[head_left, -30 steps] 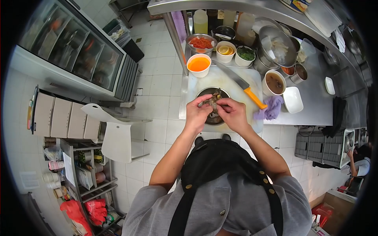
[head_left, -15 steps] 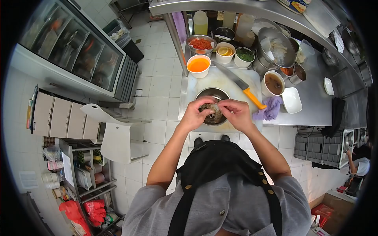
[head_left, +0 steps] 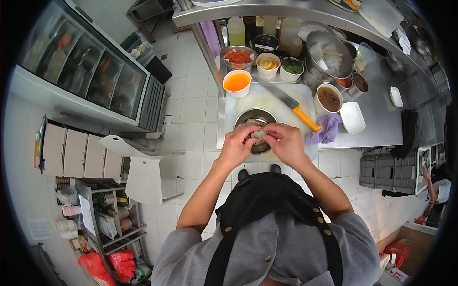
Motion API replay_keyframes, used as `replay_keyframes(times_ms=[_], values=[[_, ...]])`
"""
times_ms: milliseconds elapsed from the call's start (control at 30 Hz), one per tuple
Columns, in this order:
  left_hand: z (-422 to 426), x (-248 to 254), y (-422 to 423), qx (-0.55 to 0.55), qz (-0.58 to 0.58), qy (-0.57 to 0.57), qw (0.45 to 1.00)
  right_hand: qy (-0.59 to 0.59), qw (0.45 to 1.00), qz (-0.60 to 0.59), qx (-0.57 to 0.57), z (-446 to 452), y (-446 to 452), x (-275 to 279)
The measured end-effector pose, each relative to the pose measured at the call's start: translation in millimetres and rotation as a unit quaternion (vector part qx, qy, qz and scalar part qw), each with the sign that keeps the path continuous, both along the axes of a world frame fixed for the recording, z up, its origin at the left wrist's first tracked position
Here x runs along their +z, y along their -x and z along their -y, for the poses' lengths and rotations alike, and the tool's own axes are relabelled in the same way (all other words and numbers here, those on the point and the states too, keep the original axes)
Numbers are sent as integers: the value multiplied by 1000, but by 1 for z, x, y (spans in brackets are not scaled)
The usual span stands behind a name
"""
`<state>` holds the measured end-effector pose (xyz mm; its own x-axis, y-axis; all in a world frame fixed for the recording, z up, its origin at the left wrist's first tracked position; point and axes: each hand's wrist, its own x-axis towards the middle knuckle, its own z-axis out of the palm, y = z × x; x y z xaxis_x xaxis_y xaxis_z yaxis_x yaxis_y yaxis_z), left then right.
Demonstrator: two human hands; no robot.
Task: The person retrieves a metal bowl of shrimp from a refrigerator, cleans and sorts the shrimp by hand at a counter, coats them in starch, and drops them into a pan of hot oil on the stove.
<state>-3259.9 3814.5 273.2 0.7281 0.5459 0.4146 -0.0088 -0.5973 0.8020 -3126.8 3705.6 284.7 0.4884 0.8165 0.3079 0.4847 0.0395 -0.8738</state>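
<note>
A greyish, translucent raw shrimp (head_left: 259,134) is pinched between the fingertips of both hands. My left hand (head_left: 236,145) grips it from the left, fingers curled and thumb pressed in. From the right, my right hand (head_left: 288,143) pinches it with thumb and fingers, partly covering it. Directly below is a round metal bowl (head_left: 247,114) with more grey-brown shrimp (head_left: 256,123) inside, partly hidden by my hands. The bowl stands near the front edge of a white cutting board (head_left: 300,139).
Behind the bowl lies a knife (head_left: 285,98) with an orange handle, beside a purple cloth (head_left: 329,127). Tubs of orange liquid (head_left: 237,82), lemon slices (head_left: 267,63) and greens (head_left: 292,66) line the back. At right are a brown-liquid tub (head_left: 328,99) and white dish (head_left: 353,117).
My fingertips have come closer together around the shrimp. My left hand has tilted slightly, and more of the bowl's contents show behind it. The whole view has shifted a little.
</note>
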Motion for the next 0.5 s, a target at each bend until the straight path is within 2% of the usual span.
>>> replay_keyframes(times_ms=[67,200,267,500], values=[[1,0,2,-6,19,-49,999,0,999,-39,-9,-1,1,-10],[0,2,2,-22,15,-48,999,13,994,-109,-22,-4,3,-15],[-1,-2,1,-26,35,-95,995,63,987,-145,-20,-6,2,-15],[-6,3,-4,-13,40,-117,992,-17,979,-202,-26,-12,8,-13]])
